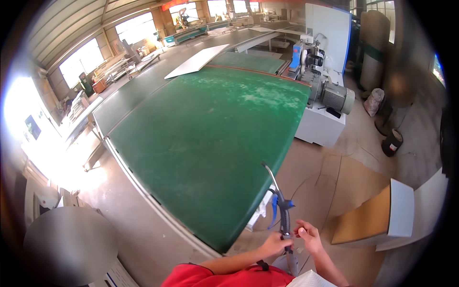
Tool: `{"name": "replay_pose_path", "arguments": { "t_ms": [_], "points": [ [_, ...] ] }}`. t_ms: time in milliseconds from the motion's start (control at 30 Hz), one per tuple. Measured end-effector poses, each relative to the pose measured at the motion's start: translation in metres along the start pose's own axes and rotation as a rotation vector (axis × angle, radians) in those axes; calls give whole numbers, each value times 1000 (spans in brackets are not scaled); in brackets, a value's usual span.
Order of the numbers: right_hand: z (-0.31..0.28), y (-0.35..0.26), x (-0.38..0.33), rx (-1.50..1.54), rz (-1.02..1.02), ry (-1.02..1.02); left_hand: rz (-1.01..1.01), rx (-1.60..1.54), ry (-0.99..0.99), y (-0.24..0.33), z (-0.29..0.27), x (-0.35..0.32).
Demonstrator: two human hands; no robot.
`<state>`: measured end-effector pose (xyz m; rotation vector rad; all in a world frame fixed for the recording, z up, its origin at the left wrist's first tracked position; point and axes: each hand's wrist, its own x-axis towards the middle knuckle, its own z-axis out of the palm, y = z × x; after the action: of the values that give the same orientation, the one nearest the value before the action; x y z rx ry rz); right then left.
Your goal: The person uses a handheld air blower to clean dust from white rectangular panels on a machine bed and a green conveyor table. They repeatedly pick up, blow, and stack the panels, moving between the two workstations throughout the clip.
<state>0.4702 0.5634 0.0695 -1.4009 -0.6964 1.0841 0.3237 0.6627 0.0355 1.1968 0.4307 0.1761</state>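
Head view, starting far left of the left grip point(275, 245): bright opening point(26, 110), washed out by daylight, and, nearer, large rounded grey shape point(71, 244), too blurred to tell. Ahead and to the left of the left grip, wide green tabletop point(191, 138), with pale scuffs toward the far right. At the far end of that, well apart from both hands, white panel point(198, 62), lying slantwise. Just left of and below the left grip, red garment point(229, 276).

At the left grip itself, fingers closed around the lower end of a gun-shaped tool point(285, 217). Tool rising above the left grip, with black handle, blue lever on the left and bent metal nozzle leaning up and left. Just right of the handle, right grip point(308, 237), fingers half curled and apart, nothing visibly held; cannot tell whether touching the handle.

Ahead and right of the right grip, well apart, grey motor point(336, 98) on a white machine base point(320, 125). Farther right, brown board point(363, 217), then, beyond, pale sack point(374, 102) and black bucket point(393, 142).
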Motion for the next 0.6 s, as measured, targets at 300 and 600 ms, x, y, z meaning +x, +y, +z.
{"name": "replay_pose_path", "arguments": {
  "t_ms": [300, 600],
  "points": [
    [-136, -76, 199, -150, 77, -320, 245, -320, 566, 134, -47, 243],
    [-354, -141, 539, -492, 144, 112, 190, -334, 889, 198, -173, 508]
  ]
}}
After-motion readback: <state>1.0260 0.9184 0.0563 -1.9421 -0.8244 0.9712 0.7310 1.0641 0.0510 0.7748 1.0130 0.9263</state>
